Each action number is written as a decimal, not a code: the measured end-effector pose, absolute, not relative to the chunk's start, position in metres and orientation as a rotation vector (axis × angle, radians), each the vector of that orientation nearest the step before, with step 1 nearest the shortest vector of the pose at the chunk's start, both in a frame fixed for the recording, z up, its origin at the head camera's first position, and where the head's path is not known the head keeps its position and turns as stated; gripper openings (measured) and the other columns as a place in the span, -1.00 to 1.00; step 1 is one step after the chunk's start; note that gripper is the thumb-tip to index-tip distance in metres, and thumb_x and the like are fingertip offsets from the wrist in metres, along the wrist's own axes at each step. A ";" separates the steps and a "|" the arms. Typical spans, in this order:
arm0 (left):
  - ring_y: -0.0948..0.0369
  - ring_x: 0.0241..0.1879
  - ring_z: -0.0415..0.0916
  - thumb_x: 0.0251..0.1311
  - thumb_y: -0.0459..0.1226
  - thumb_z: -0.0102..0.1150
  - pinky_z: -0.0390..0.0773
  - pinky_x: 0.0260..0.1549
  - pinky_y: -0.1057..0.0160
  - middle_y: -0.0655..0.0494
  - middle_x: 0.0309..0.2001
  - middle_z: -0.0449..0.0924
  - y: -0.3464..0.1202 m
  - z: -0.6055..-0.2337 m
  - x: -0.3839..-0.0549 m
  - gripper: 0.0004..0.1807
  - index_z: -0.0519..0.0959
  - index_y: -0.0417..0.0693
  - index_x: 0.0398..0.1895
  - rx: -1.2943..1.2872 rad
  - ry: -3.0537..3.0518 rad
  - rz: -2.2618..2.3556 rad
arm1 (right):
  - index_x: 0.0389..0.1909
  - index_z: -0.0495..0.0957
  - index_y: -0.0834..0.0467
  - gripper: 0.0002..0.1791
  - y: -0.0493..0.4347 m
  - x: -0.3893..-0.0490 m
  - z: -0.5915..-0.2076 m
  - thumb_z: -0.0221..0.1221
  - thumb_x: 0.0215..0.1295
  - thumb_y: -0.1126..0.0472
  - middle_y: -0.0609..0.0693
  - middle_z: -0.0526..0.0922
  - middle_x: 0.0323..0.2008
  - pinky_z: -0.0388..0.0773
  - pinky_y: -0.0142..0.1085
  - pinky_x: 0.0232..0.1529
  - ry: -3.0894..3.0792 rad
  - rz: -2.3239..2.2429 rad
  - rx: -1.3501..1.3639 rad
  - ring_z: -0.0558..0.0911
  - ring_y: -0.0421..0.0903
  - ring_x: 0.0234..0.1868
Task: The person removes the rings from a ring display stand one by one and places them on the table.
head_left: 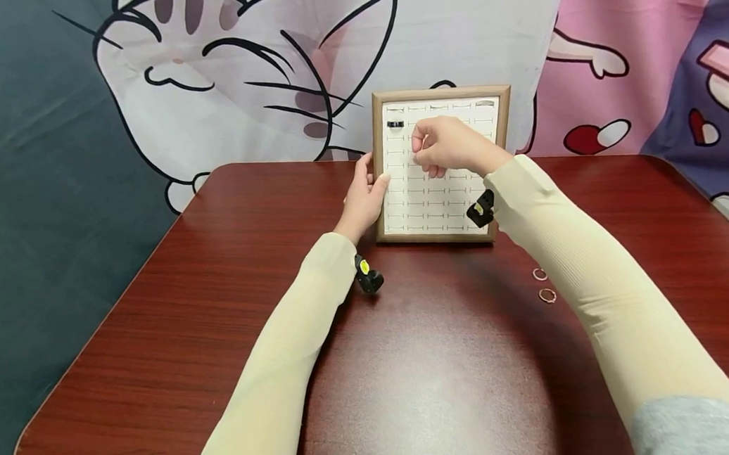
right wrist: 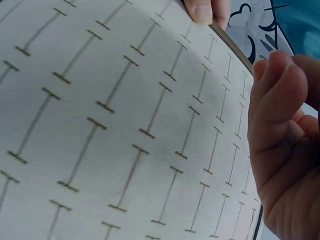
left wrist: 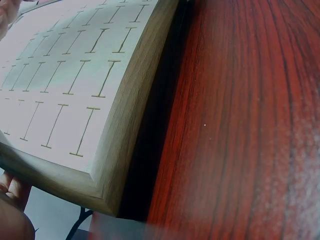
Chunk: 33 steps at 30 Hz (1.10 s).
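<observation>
A wood-framed ring display board (head_left: 440, 215) with rows of slits in its white face stands upright on the table. My left hand (head_left: 364, 198) grips its left edge, thumb at the front. A black ring (head_left: 395, 124) sits in the second row at the left, and a silvery ring (head_left: 485, 103) shows in the top row at the right. In front of the upper part of the board is my right hand (head_left: 450, 145), fingers curled, thumb and index tip close together near the slits. In the right wrist view its fingers (right wrist: 280, 100) hide their tips; I cannot tell whether they pinch anything.
Two small rings (head_left: 548, 296) lie on the red-brown table (head_left: 219, 322), beside the right forearm. Black wrist cameras (head_left: 368, 275) are strapped to both sleeves. Behind the table hangs a cartoon-printed cloth (head_left: 465, 30).
</observation>
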<state>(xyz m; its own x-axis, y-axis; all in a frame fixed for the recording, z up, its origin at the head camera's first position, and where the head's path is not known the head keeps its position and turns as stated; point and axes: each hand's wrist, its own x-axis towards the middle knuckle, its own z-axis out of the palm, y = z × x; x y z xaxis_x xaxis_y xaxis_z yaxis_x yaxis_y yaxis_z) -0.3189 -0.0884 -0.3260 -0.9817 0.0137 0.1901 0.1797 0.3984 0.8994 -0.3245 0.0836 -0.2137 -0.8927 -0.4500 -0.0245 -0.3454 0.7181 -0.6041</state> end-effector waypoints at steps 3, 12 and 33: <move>0.21 -0.08 0.52 0.29 -0.06 -0.08 0.23 0.09 0.10 0.06 -0.03 0.49 -0.089 -0.326 -0.319 -0.40 0.00 0.28 0.36 -0.179 -2.496 -1.636 | -0.36 0.33 0.17 -0.92 0.081 -0.328 -0.211 0.05 0.18 0.29 -0.02 0.52 -0.65 0.55 -0.30 -0.46 2.761 -0.923 -0.644 0.55 -0.16 -0.63; 0.21 -0.11 0.54 0.29 -0.08 -0.08 0.24 0.07 0.10 0.07 -0.05 0.51 -0.089 -0.327 -0.319 -0.42 0.01 0.28 0.34 -0.181 -2.482 -1.636 | -0.33 0.36 0.17 -0.92 0.070 -0.338 -0.208 0.04 0.16 0.30 -0.03 0.52 -0.63 0.54 -0.33 -0.46 2.767 -0.956 -0.651 0.54 -0.17 -0.62; 0.22 -0.09 0.53 0.29 -0.05 -0.09 0.19 0.09 0.07 0.07 -0.03 0.49 -0.089 -0.326 -0.319 -0.39 0.00 0.21 0.36 -0.175 -2.502 -1.619 | -0.39 0.35 0.17 -0.94 0.060 -0.356 -0.197 0.02 0.12 0.36 -0.01 0.49 -0.62 0.55 -0.36 -0.48 2.793 -1.053 -0.633 0.52 -0.20 -0.64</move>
<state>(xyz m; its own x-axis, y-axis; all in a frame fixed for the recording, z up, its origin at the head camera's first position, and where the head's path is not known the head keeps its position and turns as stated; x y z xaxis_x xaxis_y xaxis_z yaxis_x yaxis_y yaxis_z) -0.3191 -0.0891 -0.3257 -0.9810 0.0135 0.1937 0.1823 0.4086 0.8943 -0.3562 0.0601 -0.1973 -0.9101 -0.4100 0.0601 -0.3475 0.6763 -0.6495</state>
